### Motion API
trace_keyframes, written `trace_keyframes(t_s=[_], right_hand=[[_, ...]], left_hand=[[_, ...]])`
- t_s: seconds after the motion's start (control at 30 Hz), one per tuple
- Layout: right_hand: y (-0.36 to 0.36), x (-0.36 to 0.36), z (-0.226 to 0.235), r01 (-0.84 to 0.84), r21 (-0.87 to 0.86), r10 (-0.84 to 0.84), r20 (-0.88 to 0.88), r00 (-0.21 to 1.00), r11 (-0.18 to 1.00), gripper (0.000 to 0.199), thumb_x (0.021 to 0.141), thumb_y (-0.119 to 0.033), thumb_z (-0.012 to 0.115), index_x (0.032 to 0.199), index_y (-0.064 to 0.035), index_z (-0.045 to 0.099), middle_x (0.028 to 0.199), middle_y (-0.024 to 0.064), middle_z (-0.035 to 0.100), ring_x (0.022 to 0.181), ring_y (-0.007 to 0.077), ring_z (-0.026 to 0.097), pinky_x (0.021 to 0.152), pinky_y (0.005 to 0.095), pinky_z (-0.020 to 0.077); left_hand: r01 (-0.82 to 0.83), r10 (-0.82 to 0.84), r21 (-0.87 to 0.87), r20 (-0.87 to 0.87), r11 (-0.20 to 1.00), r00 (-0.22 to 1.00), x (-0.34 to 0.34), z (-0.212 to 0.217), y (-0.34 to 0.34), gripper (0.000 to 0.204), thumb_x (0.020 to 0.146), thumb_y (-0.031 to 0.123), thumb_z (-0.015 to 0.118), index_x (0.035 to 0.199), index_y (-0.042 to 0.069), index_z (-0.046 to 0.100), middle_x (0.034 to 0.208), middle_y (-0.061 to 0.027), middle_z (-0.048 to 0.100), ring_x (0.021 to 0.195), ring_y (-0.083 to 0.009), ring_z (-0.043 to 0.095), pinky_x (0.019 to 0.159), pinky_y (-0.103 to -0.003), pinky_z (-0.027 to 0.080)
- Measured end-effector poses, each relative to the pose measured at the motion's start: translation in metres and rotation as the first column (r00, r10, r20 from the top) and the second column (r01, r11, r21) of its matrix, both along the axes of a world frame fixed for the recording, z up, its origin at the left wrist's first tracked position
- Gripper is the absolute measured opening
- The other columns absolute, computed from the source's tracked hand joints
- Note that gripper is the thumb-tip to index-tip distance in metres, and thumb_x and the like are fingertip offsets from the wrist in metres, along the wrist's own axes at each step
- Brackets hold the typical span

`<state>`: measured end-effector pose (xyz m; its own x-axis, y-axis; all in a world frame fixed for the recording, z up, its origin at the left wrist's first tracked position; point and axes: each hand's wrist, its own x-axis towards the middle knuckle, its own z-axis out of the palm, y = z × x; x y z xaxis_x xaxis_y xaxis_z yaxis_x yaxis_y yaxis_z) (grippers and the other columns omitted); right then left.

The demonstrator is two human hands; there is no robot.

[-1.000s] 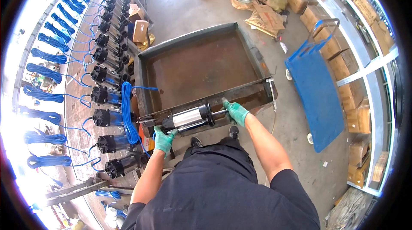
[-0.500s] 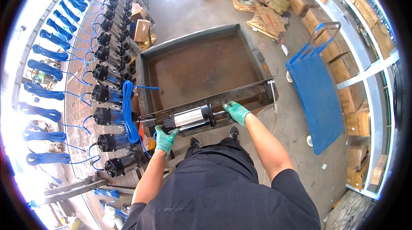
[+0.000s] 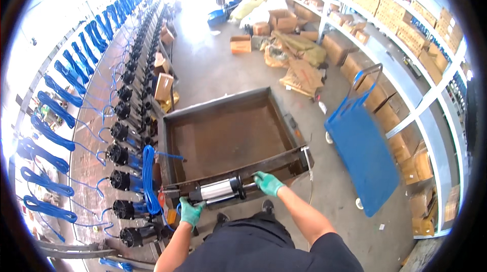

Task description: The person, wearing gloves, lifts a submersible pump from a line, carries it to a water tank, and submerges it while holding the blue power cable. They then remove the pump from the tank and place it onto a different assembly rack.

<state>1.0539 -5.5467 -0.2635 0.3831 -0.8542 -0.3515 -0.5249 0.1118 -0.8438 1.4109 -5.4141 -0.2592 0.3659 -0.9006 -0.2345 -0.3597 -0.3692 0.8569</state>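
Note:
A cylindrical pump with a bright metal body and black ends lies sideways on the near edge of a shallow metal tank. My right hand, in a green glove, closes round a metal rod at the pump's right end. By the pump's lower left end is my green-gloved left hand, thumb and fingers apart; whether it touches the pump cannot be made out. A coiled blue cable hangs just left of the pump, its loose end reaching over the tank.
On the left, a long bench bears a row of similar pumps with bundled blue cables. A blue flatbed trolley stands right of the tank. Shelving with cartons runs along the right; sacks lie beyond.
My view has tilted up, so the tank, pump and hands sit lower in the picture. Both hands keep nearly the same places at the pump.

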Motion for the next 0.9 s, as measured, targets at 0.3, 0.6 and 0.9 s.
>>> trace_keyframes(t_s=[0.3, 0.6, 0.9], right_hand=[[0.004, -0.028, 0.007, -0.237, -0.256, 0.228, -0.065, 0.971, 0.937, 0.036, 0.104, -0.034, 0.057, 0.128, -0.0103, 0.067, 0.128, 0.0161, 0.068, 0.115, 0.0332, 0.066, 0.100, 0.0443, 0.0513], [-0.002, -0.002, -0.016, 0.094, 0.302, -0.103, 0.013, 0.995, 0.949, 0.052, 0.104, -0.047, 0.055, 0.124, -0.0003, 0.066, 0.102, 0.0185, 0.072, 0.102, 0.0322, 0.070, 0.092, 0.0423, 0.0535], [-0.003, -0.023, 0.027, -0.223, -0.002, 0.222, -0.063, 0.973, 0.975, 0.045, 0.101, -0.045, 0.061, 0.122, -0.0060, 0.069, 0.097, 0.0140, 0.074, 0.097, 0.0338, 0.070, 0.090, 0.0402, 0.0542]], left_hand=[[-0.017, 0.018, 0.024, -0.039, 1.000, 0.999, -0.009, 0.003, -0.005, 0.073, 0.079, 0.015, 0.090, 0.130, 0.001, 0.040, 0.123, -0.0133, 0.061, 0.110, -0.0240, 0.059, 0.101, -0.035, 0.047], [-0.021, 0.024, 0.046, -0.064, 0.999, 0.998, -0.009, 0.006, -0.005, 0.076, 0.078, 0.014, 0.091, 0.133, 0.002, 0.039, 0.126, -0.0129, 0.061, 0.112, -0.0227, 0.059, 0.101, -0.035, 0.047], [-0.035, 0.037, 0.034, -0.052, 0.999, 0.998, -0.014, 0.012, -0.005, 0.072, 0.078, 0.013, 0.091, 0.130, 0.003, 0.042, 0.121, -0.0106, 0.062, 0.106, -0.0218, 0.060, 0.097, -0.034, 0.049]])
